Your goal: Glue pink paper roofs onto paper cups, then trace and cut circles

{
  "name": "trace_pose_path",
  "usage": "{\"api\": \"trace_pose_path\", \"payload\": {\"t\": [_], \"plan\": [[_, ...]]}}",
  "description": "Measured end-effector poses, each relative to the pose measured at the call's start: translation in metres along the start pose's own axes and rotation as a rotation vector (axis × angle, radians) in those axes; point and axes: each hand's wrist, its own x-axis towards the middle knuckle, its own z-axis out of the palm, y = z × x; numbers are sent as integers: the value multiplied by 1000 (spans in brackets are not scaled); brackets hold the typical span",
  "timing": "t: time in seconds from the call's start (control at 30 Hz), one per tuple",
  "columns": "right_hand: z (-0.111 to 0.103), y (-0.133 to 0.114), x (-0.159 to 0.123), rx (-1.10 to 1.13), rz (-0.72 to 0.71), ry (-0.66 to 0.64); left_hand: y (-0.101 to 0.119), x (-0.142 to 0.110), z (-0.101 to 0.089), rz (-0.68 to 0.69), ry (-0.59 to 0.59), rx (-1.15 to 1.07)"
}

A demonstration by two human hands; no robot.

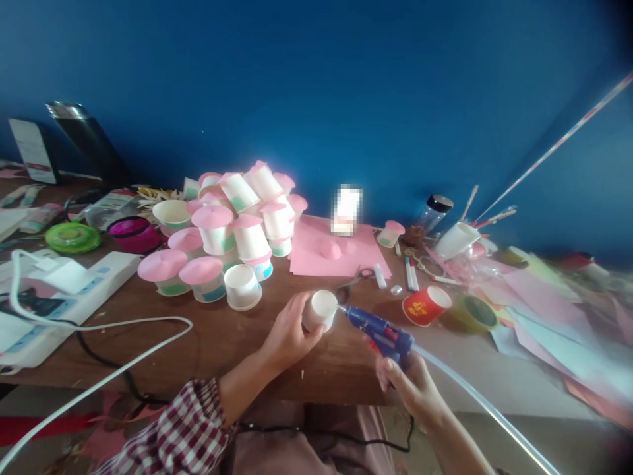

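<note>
My left hand [291, 333] is wrapped round a white paper cup [324, 307], whose flat base faces up and toward me. In my right hand [408, 379] is a blue hot glue gun [378, 330], its nozzle at the right edge of the cup's base; I cannot tell whether it touches. A long translucent glue stick [482, 399] runs out of the gun's rear. Just left of my left hand stands a bare white paper cup [242, 287]. Beyond it rises a pile of paper cups topped with pink paper discs [212, 218].
Pink paper sheets [316, 264], scissors [363, 272] and a red paper cup [426, 306] lie ahead and right. A tape roll [475, 313] is beside loose coloured paper [548, 297]. On the left are a power strip [99, 284] and a white cable [128, 359].
</note>
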Motion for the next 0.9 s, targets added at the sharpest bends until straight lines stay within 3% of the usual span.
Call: {"api": "trace_pose_path", "payload": {"t": [0.27, 0.77, 0.9], "plan": [[-2, -4, -5, -197, 68, 56, 2, -1, -1, 14, 4, 23], [-5, -6, -10, -205, 89, 8, 2, 0, -1, 11, 18, 15], [-3, -5, -10, -169, 104, 89, 1, 0, 0, -5, 20, -7]]}}
